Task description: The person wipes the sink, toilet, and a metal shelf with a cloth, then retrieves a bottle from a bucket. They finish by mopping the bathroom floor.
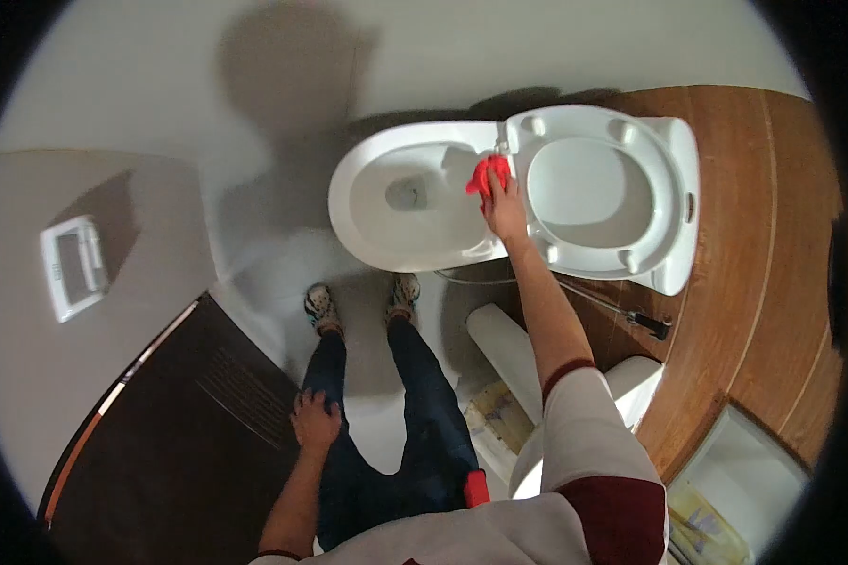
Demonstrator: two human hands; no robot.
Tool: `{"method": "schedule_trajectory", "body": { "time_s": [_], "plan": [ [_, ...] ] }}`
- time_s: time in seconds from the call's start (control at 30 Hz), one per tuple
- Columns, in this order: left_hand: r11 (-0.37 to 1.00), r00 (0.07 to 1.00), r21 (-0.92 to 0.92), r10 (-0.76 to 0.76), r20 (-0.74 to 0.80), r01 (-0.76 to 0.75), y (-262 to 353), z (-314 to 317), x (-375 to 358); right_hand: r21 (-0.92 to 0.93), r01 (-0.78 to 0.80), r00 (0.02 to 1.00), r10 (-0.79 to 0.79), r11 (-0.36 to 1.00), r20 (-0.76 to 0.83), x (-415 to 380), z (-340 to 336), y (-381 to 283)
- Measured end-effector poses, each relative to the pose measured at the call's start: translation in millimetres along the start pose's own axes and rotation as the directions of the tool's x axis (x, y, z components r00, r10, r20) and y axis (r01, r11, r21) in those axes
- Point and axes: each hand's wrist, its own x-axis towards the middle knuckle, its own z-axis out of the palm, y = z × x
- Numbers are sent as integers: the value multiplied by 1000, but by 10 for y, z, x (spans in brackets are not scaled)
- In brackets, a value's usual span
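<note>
A white toilet [344, 202] stands ahead of me with its seat [669, 202] and lid raised toward the tank. My right hand [506, 212] presses a red cloth [488, 175] onto the rim beside the seat hinge, at the back of the bowl. Its fingers are bent over the cloth. My left hand [316, 420] rests on my left thigh near the knee, fingers spread, holding nothing.
Behind the toilet is a wood-panelled wall [735, 217]. A black-handled spray hose [645, 323] hangs right of the toilet, near a white basin pedestal [504, 344]. A white paper holder [58, 268] and a dark door panel [188, 414] are at the left.
</note>
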Motion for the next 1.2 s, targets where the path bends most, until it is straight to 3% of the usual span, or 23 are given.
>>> {"method": "schedule_trajectory", "body": {
  "time_s": [0.1, 0.13, 0.17, 0.27, 0.3, 0.37, 0.43, 0.5, 0.57, 0.6, 0.63, 0.67, 0.7, 0.73, 0.87, 0.9, 0.93, 0.97, 1.0, 1.1, 1.13, 1.17, 1.2],
  "plan": [
    [991, 1000, -133, 1, 1, 0, -21, -38, 85, -77, -144, 988, 148, 987, 49, -264, 465, 68],
    [984, 1000, -176, -7, 3, 8, -45, -35, 116, -170, -29, 992, 7, 985, -129, -518, 587, 53],
    [974, 1000, -225, -13, 5, 14, -53, -16, 127, -119, -187, 982, 184, 975, -40, -884, 652, -14],
    [965, 1000, -263, 6, -19, -11, 8, 38, 172, 41, -178, 975, 182, 983, -130, -1403, 699, -38],
    [968, 999, -250, 14, -38, -23, 20, 23, 193, 31, -200, 978, 202, 979, -46, -1396, 686, 14],
    [979, 1000, -203, -12, -11, 9, 96, -67, 231, 17, -230, 966, 226, 973, 126, -1082, 671, 87],
    [979, 1000, -203, -25, 2, 24, 114, -105, 270, -123, 120, 971, -142, 985, -191, -169, 601, 37],
    [970, 1000, -243, -26, -4, 24, 55, -112, 298, 65, -85, 946, 101, 994, -307, 704, 770, 30],
    [971, 1000, -239, -14, -17, 9, 30, -31, 326, 156, -128, 919, 176, 979, -353, 1378, 839, -425],
    [972, 1000, -237, -4, -22, -1, 29, -11, 323, 77, -47, 956, 67, 996, -286, 1539, 1098, -624],
    [978, 1000, -209, -10, -4, 9, 42, -50, 317, 121, 111, 914, -53, 986, -403, 1533, 1414, -1027],
    [982, 1000, -189, -15, 9, 17, 103, -89, 336, -237, 361, 659, -426, 902, -619, 1435, 1705, -1423],
    [984, 1000, -177, -19, 13, 21, 188, -117, 380, 85, 88, 990, -78, 993, -121, 1266, 1486, -2072],
    [981, 999, -194, -22, 25, 26, 195, -136, 380, 181, 148, 989, -144, 972, -34, 1051, 1427, -2426],
    [971, 998, -237, -22, 53, 34, 59, -135, 436, 193, 564, 826, -548, 803, -132, 1058, 1484, -1788],
    [968, 999, -247, -27, 48, 38, 53, -117, 484, -97, 439, 884, -449, 893, -131, 1183, 1299, -1355],
    [967, 998, -250, -38, 46, 48, 55, -155, 507, 172, 461, 862, -393, 870, -322, 1388, 1212, -878],
    [966, 997, -249, -56, 50, 67, 90, -215, 502, 57, 189, 982, -188, 980, -18, 1569, 949, -573],
    [964, 995, -250, -76, 61, 89, 105, -243, 478, 69, 93, 966, -74, 993, -249, 1631, 882, -377],
    [960, 993, -262, -82, 83, 101, 114, -183, 462, -121, -48, 935, 2, 992, -356, 1677, 1139, -798],
    [961, 995, -262, -69, 70, 85, 118, -162, 513, -138, 203, 773, -245, 969, -585, 1587, 1520, -1113],
    [964, 996, -256, -61, 65, 76, 111, -132, 514, 181, 233, 950, -184, 955, -254, 1402, 1270, -1723],
    [966, 996, -247, -59, 68, 74, 95, -122, 448, 18, 242, 937, -228, 970, -264, 1100, 1462, -2103]
  ]
}}
